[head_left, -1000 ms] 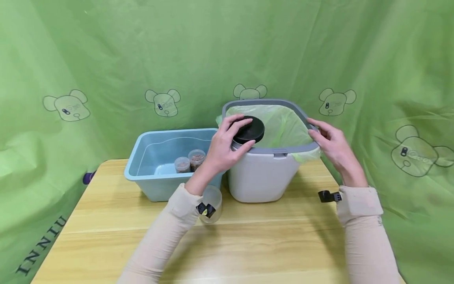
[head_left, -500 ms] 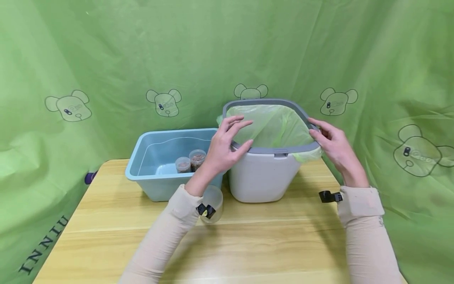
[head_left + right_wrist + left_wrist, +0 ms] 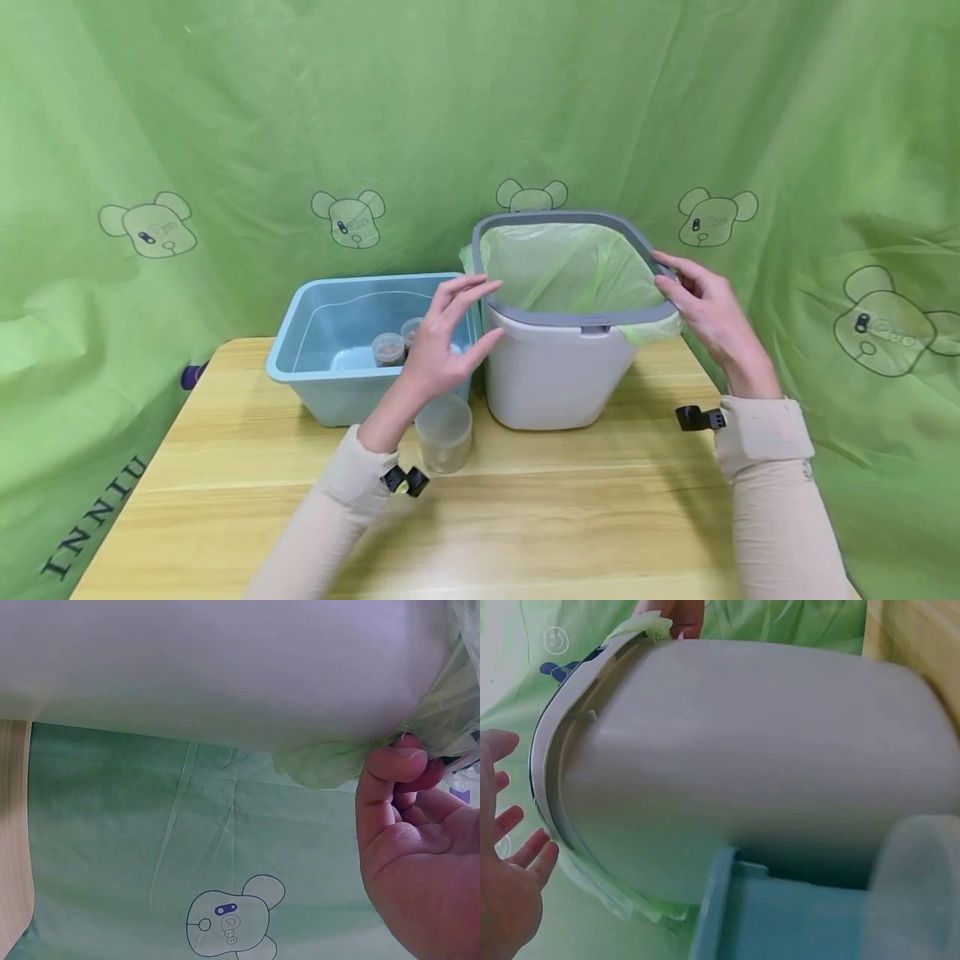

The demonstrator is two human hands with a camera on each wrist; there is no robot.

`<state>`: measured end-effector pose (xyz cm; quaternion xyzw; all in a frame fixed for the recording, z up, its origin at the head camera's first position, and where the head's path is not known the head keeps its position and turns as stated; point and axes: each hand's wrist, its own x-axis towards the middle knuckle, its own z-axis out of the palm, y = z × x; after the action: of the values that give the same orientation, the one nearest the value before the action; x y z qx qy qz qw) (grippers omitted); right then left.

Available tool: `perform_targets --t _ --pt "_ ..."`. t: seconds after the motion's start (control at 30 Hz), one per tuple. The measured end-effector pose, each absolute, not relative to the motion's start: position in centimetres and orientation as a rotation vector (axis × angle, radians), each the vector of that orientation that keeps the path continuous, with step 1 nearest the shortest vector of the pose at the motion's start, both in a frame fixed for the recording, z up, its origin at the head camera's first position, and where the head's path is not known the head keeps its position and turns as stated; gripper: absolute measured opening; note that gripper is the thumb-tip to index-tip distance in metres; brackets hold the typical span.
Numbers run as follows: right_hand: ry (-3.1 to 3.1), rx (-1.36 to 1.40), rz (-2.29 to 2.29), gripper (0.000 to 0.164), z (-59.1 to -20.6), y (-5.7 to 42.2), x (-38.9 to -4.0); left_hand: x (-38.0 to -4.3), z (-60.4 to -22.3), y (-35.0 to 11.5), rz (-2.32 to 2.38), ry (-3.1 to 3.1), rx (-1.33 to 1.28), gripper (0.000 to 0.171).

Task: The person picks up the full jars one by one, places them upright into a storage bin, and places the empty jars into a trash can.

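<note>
A white trash bin with a grey rim stands on the table, lined with a thin green bag whose edge spills over the rim. At its right side my right hand pinches the rim between thumb and fingers; the right wrist view shows the bag's edge bunched by the thumb. My left hand is at the bin's left front, fingers spread and holding nothing. In the left wrist view, the left fingers are close beside the rim. No black lid shows in any current view.
Left of the bin stands a blue tub with small clear tubs inside, partly hidden by the left hand. An uncovered clear jar stands on the wooden table. Green cloth hangs behind.
The black lid, held over the bin a second ago, has left my left hand and is out of sight. The left hand has drawn back left and down; the right stays at the rim.
</note>
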<state>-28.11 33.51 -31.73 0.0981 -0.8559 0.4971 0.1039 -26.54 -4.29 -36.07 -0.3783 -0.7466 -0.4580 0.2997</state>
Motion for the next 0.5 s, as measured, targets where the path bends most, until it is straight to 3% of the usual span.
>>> perform_targets --t 0.5 --pt "-2.499 0.307 1.496 0.056 -32.0 33.5 -28.3 -22.1 -43.4 -11.0 -1.017 -2.364 -0.982 0.066"
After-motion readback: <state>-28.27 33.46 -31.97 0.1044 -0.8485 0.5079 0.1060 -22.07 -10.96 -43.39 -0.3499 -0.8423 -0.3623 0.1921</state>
